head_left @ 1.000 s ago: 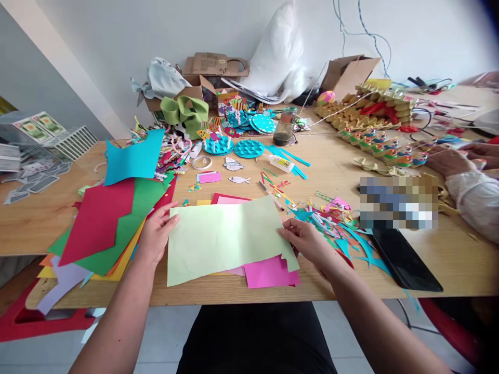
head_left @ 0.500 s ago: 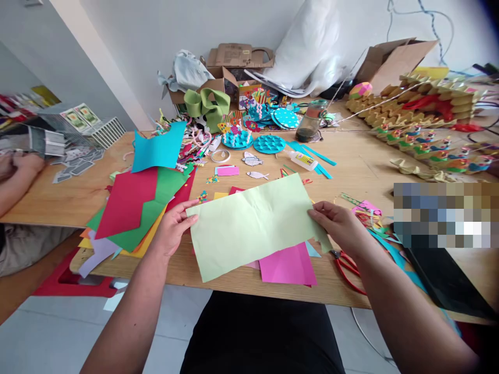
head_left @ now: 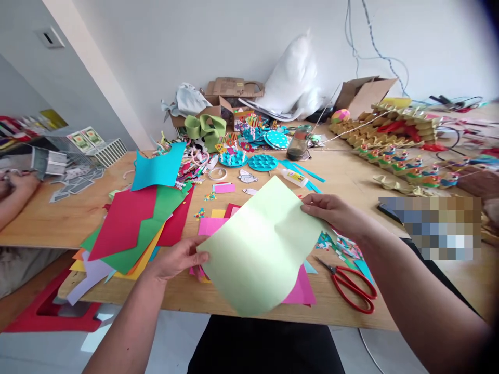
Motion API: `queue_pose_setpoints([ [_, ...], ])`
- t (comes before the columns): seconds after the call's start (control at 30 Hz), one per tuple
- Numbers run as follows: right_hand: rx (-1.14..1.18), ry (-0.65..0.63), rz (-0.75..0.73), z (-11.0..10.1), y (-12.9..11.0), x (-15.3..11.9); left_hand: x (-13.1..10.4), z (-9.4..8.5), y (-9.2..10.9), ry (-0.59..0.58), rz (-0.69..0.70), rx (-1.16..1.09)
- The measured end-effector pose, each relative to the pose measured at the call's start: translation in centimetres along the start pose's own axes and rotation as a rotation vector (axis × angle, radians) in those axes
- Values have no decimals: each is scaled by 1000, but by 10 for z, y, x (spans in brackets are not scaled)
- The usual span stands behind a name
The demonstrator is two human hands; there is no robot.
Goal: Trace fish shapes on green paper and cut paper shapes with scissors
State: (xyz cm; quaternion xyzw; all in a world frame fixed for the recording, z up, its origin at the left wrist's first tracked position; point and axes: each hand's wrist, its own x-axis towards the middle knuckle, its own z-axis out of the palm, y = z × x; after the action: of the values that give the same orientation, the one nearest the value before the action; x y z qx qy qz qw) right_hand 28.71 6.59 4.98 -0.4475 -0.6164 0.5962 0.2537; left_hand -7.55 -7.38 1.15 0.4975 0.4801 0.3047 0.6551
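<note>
A pale green sheet of paper [head_left: 261, 249] is held up between my hands above the table's near edge, tilted and slightly bowed. My left hand [head_left: 181, 258] pinches its left corner between thumb and fingers. At the upper right edge my right hand [head_left: 327, 210] grips the sheet, thumb below and fingers on top. Pink paper [head_left: 302, 288] shows from under the green sheet. Red-handled scissors [head_left: 353, 288] lie on the table just below my right forearm, with their blades pointing left.
Stacked coloured paper [head_left: 125, 223] lies at left. A glue bottle [head_left: 295, 177], a tape roll [head_left: 217, 174] and blue decorated discs [head_left: 263, 162] stand behind. Egg-carton pieces [head_left: 401, 130] fill the right back. Another person's hand [head_left: 23, 184] is at far left beside grey cards [head_left: 76, 184].
The green sheet has turned and tilted, its lower edge now nearer me and curved. My left hand has moved lower, and the scissors show fully. The camera view has shifted upward.
</note>
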Motion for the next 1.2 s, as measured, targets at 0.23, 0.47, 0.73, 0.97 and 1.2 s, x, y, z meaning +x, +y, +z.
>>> queue_pose_setpoints([
  [0.23,-99,102,-161,10,-66,8,8,11,30,12,101,35],
  [0.47,-314,174,-574,-4,-77,-31,-19,8,56,664,627,512],
  [0.73,-647,295,-767,7,-6,-38,-31,17,29,793,1085,1200],
  [0.97,-695,292,-736,15,17,-36,-34,19,11,746,1069,1299],
  [1.2,-698,274,-687,24,30,-36,-38,18,-4,704,999,1320],
])
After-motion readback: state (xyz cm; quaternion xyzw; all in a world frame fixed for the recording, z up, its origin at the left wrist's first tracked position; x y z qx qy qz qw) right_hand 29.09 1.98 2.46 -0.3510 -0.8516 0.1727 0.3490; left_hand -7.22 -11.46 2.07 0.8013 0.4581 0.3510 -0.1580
